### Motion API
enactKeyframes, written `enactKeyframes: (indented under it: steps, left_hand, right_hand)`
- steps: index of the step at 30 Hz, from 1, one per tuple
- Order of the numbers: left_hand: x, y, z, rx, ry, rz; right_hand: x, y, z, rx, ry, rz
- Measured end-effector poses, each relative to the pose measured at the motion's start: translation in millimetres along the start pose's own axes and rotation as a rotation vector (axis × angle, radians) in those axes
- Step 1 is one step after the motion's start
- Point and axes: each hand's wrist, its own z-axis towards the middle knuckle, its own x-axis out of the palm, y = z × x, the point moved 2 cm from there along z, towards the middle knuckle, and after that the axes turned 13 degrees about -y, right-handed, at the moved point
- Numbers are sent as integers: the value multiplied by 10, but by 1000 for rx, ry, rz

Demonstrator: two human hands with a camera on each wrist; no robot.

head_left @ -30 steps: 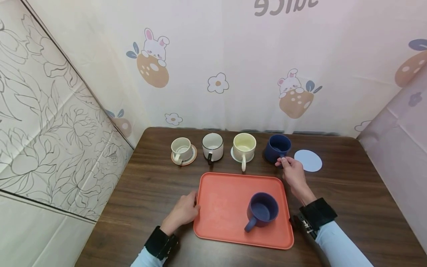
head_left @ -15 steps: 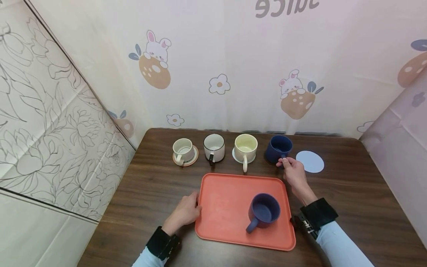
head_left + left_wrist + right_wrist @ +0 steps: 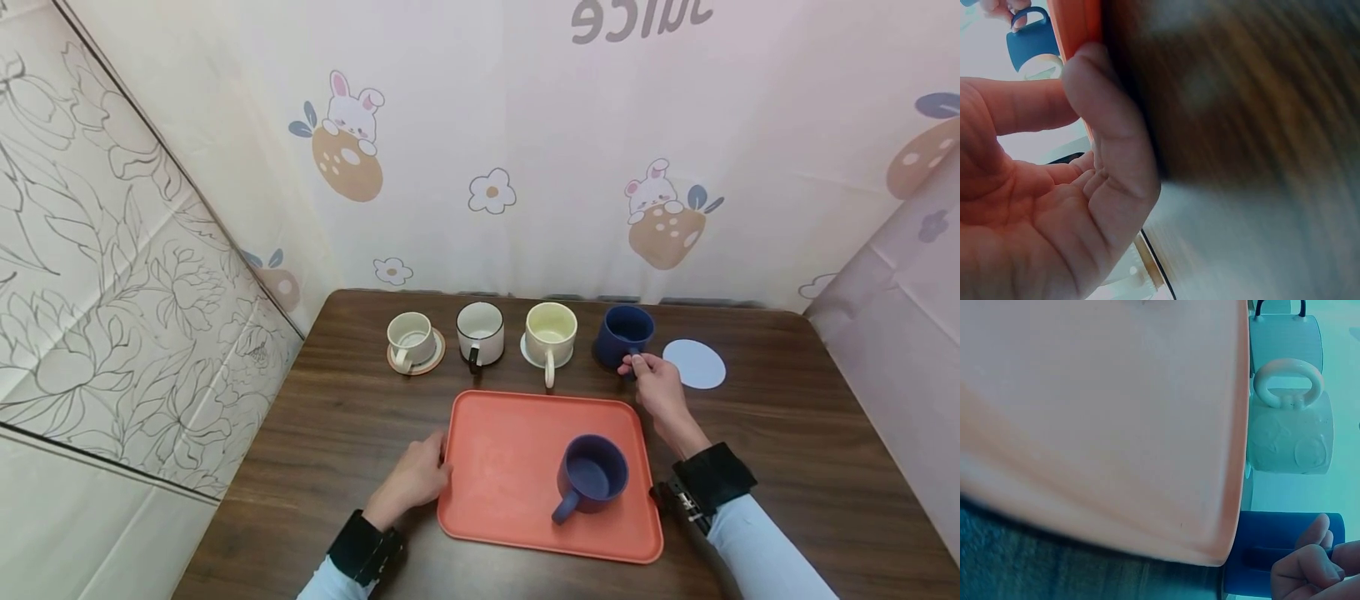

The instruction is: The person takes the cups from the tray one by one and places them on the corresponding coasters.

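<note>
While the head view shows the right hand (image 3: 654,388) pinching the handle of the far navy mug (image 3: 625,334), which stands on the table (image 3: 787,433) beside a pale round coaster (image 3: 693,363), the left hand (image 3: 417,477) rests relaxed against the orange tray (image 3: 501,467) carrying a second navy mug (image 3: 590,476). Left wrist view: loosely spread fingers (image 3: 1104,119) touch the tray's edge. Right wrist view: curled fingers (image 3: 1310,565) grip the handle, tray alongside.
</note>
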Motion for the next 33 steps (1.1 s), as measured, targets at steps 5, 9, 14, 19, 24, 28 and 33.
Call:
enactKeyframes:
  steps: [5,9,14,19,24,28,33]
  left_hand:
    - [2,6,-9,-4,6,-11]
    - [3,8,-14,-10,9,-15]
    - [1,14,-20,-13,12,-21]
    - [-1,22,-14,-2,11,-19]
    - [-1,25,-14,9,11,-20]
    - [1,20,-16,6,14,-23]
    - [-1,16,-8,5,12,-18]
  right_hand:
    - [-5,9,-2,2,3,-15]
    - [-13,-1,-2,8,17,-21]
    - [-19,-13,2,18,40,-4]
    - [-23,-16,8,17,52,0]
    - [-28,-22,10,11,54,-2]
    - [-35,-18,8,21,59,-5]
    - [-45,9,14,31,69,-12]
